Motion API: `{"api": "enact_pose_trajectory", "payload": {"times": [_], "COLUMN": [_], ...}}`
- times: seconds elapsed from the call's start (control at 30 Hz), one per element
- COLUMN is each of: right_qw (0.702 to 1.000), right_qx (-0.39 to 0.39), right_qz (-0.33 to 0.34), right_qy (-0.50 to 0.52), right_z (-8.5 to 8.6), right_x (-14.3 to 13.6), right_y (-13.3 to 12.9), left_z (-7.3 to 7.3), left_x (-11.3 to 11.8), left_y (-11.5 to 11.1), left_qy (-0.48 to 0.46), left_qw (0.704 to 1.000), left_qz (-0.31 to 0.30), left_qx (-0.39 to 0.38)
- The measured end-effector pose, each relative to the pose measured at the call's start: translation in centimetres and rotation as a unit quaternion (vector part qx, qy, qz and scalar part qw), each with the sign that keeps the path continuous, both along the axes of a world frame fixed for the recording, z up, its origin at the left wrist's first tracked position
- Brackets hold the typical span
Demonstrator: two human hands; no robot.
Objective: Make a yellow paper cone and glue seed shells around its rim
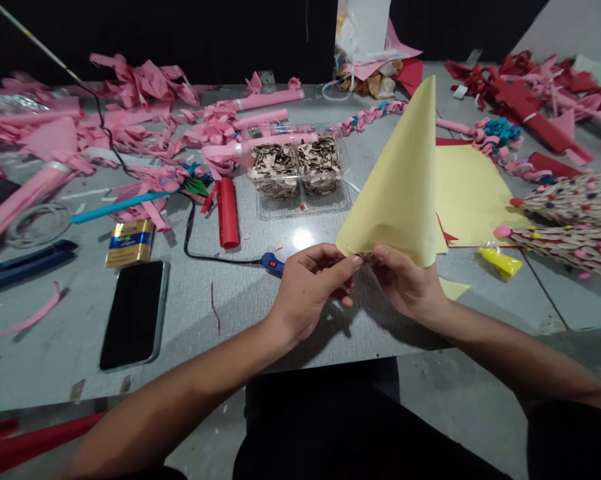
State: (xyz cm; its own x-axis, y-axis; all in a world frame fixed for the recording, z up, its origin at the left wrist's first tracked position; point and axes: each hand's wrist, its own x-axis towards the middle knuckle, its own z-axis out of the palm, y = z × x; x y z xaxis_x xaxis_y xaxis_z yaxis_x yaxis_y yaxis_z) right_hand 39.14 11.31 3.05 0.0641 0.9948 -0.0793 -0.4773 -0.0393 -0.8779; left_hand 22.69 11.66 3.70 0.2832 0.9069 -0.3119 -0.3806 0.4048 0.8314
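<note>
A pale yellow paper cone stands point up above the table's front part, held by its lower rim. My left hand is closed on the left part of that rim, thumb and fingers pinched together. Beside it, my right hand pinches the rim with its thumb on the outside. Small bits sit along the rim between my fingertips, too small to name. Left of my left hand lies a blue tool with a red switch and a black cord. Behind it, a clear plastic box holds pale, flat shell-like pieces in two compartments.
On the left lie a phone, a gold-and-blue pack, dark blue pliers and a red paper roll. Pink paper scraps line the back. Yellow sheets and two decorated cones are on the right.
</note>
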Motion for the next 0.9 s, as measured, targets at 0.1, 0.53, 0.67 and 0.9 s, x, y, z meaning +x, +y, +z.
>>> {"api": "enact_pose_trajectory", "payload": {"times": [0.1, 0.53, 0.67, 0.9], "right_qw": [1.000, 1.000, 0.998, 0.998], "right_qx": [-0.002, 0.004, 0.028, 0.019], "right_qz": [-0.005, 0.007, 0.032, 0.042], "right_qy": [0.002, -0.026, -0.047, -0.045], "right_z": [0.16, 0.32, -0.19, -0.40], "right_x": [-0.01, 0.24, 0.67, 0.59], "right_y": [-0.06, 0.17, 0.47, 0.71], "left_z": [-0.08, 0.52, 0.43, 0.15], "left_x": [0.01, -0.07, 0.03, 0.08], "left_y": [-0.17, 0.02, -0.11, -0.05], "left_qy": [-0.008, -0.054, -0.055, -0.054], "left_qw": [1.000, 0.997, 0.998, 0.998], "left_qz": [0.001, -0.019, -0.009, 0.001], "left_qx": [-0.003, -0.058, -0.039, -0.026]}}
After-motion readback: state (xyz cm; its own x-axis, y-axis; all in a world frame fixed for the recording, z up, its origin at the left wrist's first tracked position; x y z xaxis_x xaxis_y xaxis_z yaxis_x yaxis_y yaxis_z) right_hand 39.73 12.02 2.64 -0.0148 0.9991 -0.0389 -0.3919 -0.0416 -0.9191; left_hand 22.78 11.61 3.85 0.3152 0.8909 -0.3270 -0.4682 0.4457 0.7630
